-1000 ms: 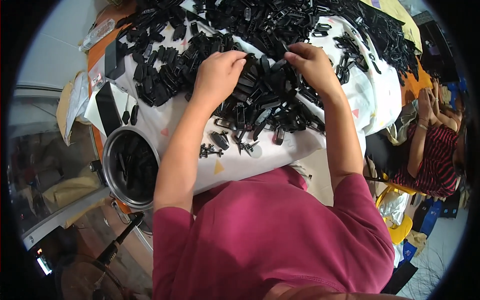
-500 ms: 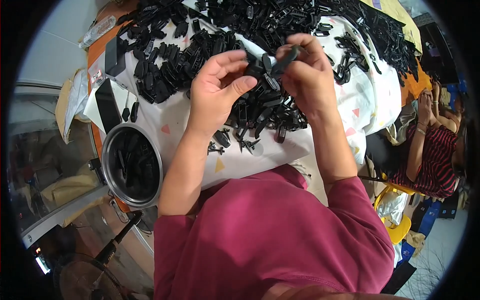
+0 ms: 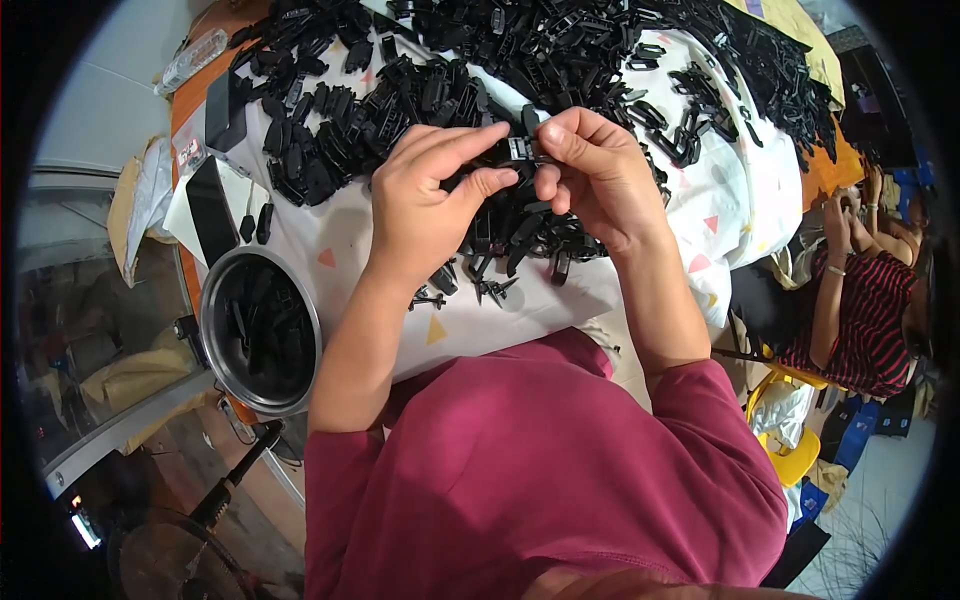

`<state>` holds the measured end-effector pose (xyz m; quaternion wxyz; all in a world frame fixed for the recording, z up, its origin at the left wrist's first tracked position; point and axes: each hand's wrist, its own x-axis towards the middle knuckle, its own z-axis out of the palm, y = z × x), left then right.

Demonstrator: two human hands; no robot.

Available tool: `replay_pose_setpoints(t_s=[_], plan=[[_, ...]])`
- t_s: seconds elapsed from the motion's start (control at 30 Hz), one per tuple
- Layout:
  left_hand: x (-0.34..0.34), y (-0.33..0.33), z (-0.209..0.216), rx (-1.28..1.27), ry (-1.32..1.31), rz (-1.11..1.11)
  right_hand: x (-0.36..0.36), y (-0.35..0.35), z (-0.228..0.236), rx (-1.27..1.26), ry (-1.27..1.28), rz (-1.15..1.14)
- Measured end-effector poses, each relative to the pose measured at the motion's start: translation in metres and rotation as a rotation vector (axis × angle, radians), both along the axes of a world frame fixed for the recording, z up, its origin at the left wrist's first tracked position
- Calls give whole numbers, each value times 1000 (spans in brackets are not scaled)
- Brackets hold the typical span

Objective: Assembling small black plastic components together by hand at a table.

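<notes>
Head view: left hand [image 3: 440,185] and right hand [image 3: 600,172] pinch a black part [image 3: 518,150]; metal bowl [image 3: 265,406] at left holds dark pieces [image 3: 268,325]; far heap [image 3: 550,50] seems largely left to handle.

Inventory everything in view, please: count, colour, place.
Loose parts: too many to count, black, heaped on the cloth
Handled part: one, mostly black, between the hands
Cloth: at least one, white, over the table
Table: one, orange-brown, under the cloth
Bowl: one, silver, left, holding black parts
Bottle: one, clear, upper left
Flat slab: one, black, beyond the bowl
Fan: one, dark, lower left
Seat-like object: one, yellow, lower right
Striped-top person: one, red and black, right
Left hand: one, bare, left of centre
Right hand: one, bare, right of centre
Shirt: one, magenta, lower middle
</notes>
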<state>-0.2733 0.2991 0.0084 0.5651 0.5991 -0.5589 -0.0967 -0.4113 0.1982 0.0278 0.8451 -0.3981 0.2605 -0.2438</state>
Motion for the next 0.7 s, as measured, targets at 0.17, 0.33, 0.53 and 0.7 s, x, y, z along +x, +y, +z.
replay_pose_setpoints(t_s=[0.17,0.33,0.53,0.7], plan=[[0,5,0,-10,-156,14,-2,7,-4,-137,150,2],[0,6,-4,34,-246,24,4,15,-14,-142,158,-122],[-13,0,-22,19,481,-133,6,29,-20,-360,118,-249],[-29,1,-30,72,1024,-53,9,33,-27,-145,63,-224]])
